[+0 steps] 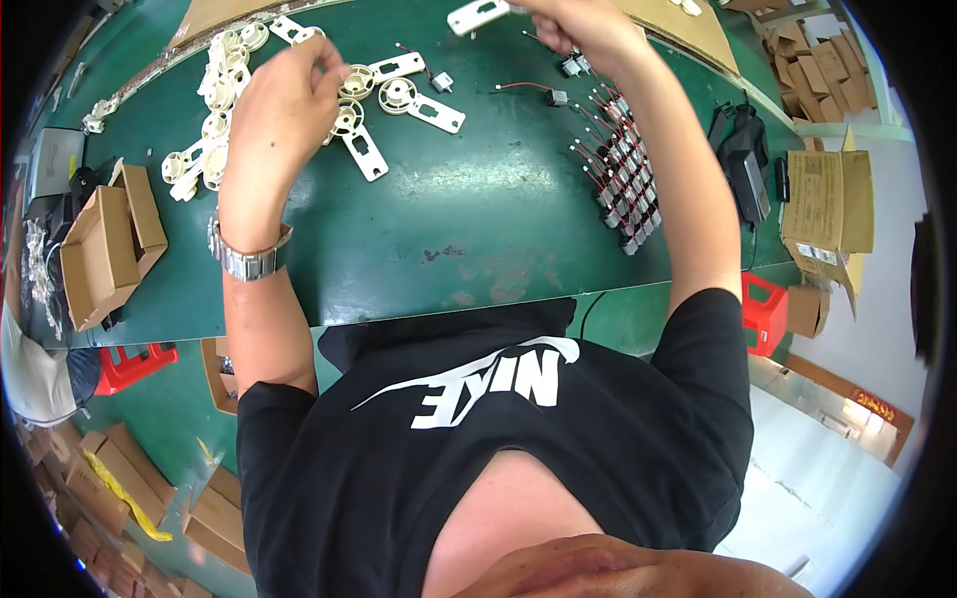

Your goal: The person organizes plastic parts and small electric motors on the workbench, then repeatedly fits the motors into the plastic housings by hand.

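My right hand (590,32) is at the far edge of the table, its fingers closed on the end of a white plastic bracket (477,16), a flat arm with cut-outs. My left hand (284,105) hovers over the left side, fingers loosely bent with a gap between thumb and forefinger; nothing shows between them. Close to its fingertips lie several more white brackets with round ring ends, one (366,152) pointing toward me and another (436,113) to the right. A small motor (442,82) with a thin wire lies beside them.
White brackets (216,95) are heaped left of my left hand. Rows of small wired motors (630,184) stand by my right forearm, with a loose motor (556,98) nearby. An open cardboard box (100,261) sits at the table's left; a black bag (743,149) lies right.
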### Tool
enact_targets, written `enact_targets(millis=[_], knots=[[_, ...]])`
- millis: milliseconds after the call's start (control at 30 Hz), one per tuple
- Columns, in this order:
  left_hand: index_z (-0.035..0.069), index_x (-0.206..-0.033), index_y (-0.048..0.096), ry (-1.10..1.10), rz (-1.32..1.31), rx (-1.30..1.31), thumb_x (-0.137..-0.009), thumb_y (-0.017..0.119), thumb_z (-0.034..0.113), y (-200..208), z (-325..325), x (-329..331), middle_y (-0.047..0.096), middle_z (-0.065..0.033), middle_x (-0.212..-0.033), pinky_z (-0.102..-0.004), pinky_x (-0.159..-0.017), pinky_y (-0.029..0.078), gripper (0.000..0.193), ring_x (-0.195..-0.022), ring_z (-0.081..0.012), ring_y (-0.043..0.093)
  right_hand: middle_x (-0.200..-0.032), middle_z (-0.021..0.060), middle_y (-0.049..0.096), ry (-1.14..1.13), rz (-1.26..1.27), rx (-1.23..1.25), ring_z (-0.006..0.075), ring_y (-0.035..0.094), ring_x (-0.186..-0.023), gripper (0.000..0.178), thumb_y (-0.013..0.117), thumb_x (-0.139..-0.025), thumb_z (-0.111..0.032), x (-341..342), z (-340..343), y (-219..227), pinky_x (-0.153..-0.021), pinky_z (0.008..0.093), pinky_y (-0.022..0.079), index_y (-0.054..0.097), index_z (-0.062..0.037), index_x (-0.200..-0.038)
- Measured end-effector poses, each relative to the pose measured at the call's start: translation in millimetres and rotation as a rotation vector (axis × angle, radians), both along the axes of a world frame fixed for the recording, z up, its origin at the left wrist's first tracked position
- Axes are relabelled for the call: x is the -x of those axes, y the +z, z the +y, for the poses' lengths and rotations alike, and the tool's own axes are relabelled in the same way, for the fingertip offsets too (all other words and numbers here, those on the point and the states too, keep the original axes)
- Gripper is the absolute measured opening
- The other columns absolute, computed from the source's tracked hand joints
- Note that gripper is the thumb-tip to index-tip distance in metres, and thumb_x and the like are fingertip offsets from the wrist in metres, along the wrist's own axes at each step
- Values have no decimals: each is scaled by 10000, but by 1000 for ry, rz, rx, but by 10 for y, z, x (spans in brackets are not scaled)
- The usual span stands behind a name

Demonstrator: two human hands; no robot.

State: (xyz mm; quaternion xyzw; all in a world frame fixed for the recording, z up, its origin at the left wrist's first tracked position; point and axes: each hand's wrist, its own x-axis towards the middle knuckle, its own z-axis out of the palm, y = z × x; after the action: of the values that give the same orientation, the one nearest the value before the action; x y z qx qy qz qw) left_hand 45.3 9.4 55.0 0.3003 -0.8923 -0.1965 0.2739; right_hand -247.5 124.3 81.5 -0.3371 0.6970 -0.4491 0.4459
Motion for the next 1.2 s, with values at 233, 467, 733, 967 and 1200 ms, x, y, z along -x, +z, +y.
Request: enact_targets(millis=[233,467,733,967,1200], knots=[[68,-1013,705,-86,-216,318,-844,720,114,-58,537,105,646,-106,-960,-410,-777,489,176,-944,-316,608,-1017,140,717,-200,50,220,176,668,-735,461,640,-1028,-203,-16,-271,41,-585,273,534,506,17,-1411],[167,-1211,706,-143,-309,314,-789,765,20,-249,278,188,568,-76,-1136,-445,-961,421,451,-1126,-298,523,-807,95,669,328,931,292,241,640,-717,408,802,-897,-291,-679,116,-651,-665,377,515,669,-60,-1207],[173,-1199,710,-278,-231,191,-754,877,200,-303,283,175,566,-65,-1157,-435,-1026,390,476,-1149,-293,504,-863,131,688,210,792,142,313,678,-830,245,790,-871,-237,-702,225,-697,-753,436,534,748,-39,-1009],[122,-1221,705,-323,-232,123,-749,897,247,-278,298,240,568,-76,-1212,-440,-1041,378,525,-1186,-303,498,-984,166,661,49,952,311,378,662,-944,196,683,-934,-113,-592,401,-693,-831,473,524,673,-35,-1113],[112,-1157,737,-329,-226,205,-653,922,362,-127,365,326,545,-129,-1176,-493,-955,391,592,-1139,-350,479,-1049,202,659,-128,1063,629,432,641,-971,190,649,-949,-90,-625,359,-459,-810,496,534,635,-24,-1127]])
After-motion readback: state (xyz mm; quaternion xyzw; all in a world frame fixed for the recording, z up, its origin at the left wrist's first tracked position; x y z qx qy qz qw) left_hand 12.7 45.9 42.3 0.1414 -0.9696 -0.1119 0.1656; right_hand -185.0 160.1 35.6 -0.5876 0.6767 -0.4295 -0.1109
